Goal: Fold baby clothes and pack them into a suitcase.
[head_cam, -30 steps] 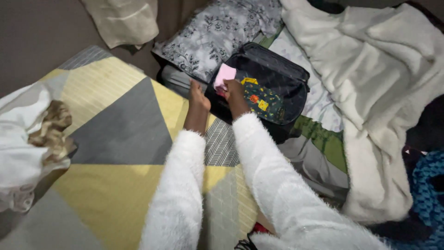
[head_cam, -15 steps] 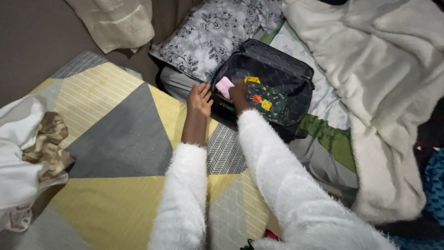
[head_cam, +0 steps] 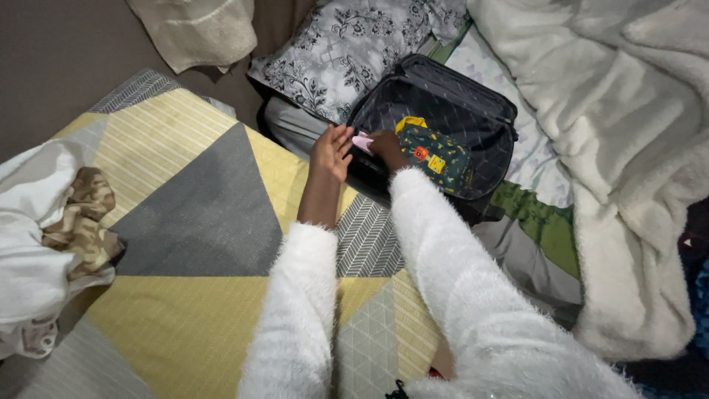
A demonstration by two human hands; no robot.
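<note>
Both hands at the open suitcase, pink cloth going in at the near corner.

The right hand [head_cam: 385, 145] is down inside the dark suitcase [head_cam: 473, 111], fingers closed over a small pink cloth [head_cam: 362, 141] that peeks out at the near left corner of the case. The left hand [head_cam: 331, 151] sits just beside it at the suitcase's edge, fingers spread and released, holding nothing, fingertips close to the pink cloth; whether they touch it, I cannot tell. Right next to the right hand, inside the case, lies a dark green patterned garment [head_cam: 436, 159] with yellow and red patches. The suitcase rests at the far edge of a yellow and grey geometric mat [head_cam: 185, 214], with a grey floral cloth [head_cam: 347, 44] behind it and a fluffy white blanket [head_cam: 613, 125] off to the right.
</note>
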